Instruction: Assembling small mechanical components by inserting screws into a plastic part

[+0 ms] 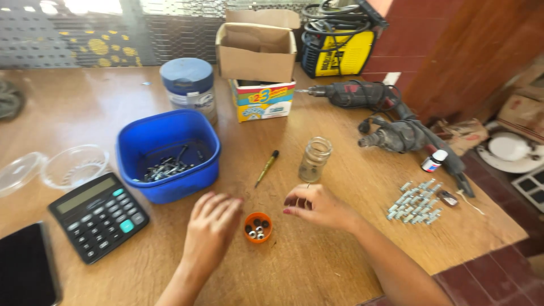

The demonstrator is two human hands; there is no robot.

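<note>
Sitting on the counter point(317, 266) between both hands, the small orange cap point(258, 227) of nuts lies at about three o'clock from the left hand point(212, 226), just beside its loosely spread, empty fingers; the right hand point(318, 207), fingers curled with nothing visibly pinched, has it at eight o'clock, slightly farther; beyond, at twelve, stands a glass jar point(314, 160), a screwdriver point(267, 167) beside it, its long axis running one to seven.

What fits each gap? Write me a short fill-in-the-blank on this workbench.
1. The small orange cup lies between the two ____.
2. The blue tub holds metal ____.
3. Left of the tub lies a black ____.
4. The screwdriver lies between the tub and the glass ____.

Missing words: hands; screws; calculator; jar
</note>
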